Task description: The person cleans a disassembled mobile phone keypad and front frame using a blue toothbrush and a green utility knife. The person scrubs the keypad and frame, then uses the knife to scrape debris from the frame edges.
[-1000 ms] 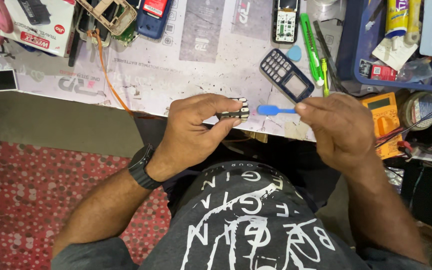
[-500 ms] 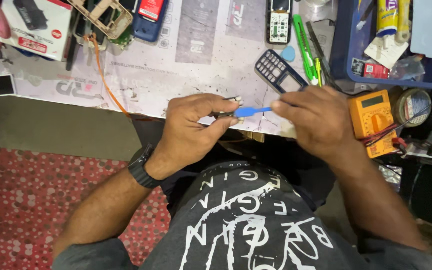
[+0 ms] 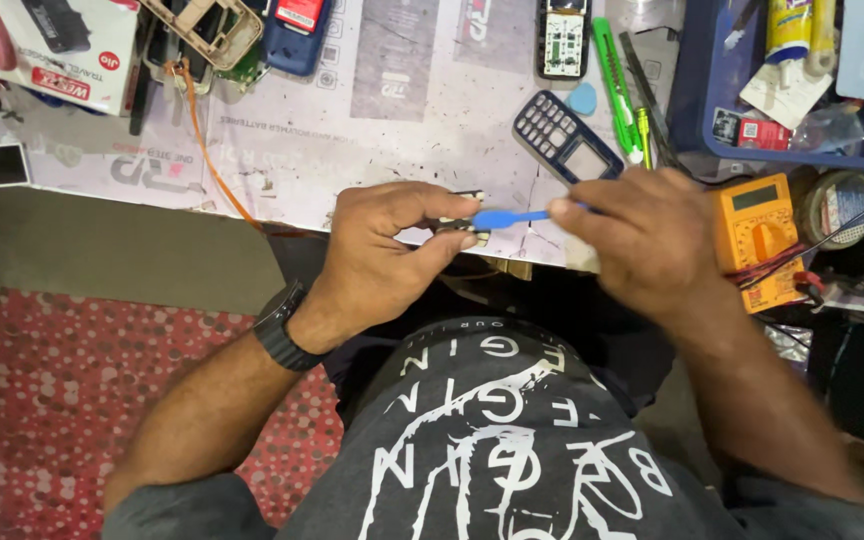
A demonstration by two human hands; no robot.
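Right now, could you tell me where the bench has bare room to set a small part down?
The pale printed mat is bare between the orange wire and the dark blue phone keypad cover. The blue plastic tray and yellow multimeter side is crowded.

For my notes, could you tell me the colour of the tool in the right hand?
Blue: the thin tool, clearest in the head view.

We see the scene under soft, even overhead light that leaves the pale worktop bright and almost free of glare. The right hand is slightly smeared by motion, while the lap below the table edge and the far right corner sink into deep shadow.
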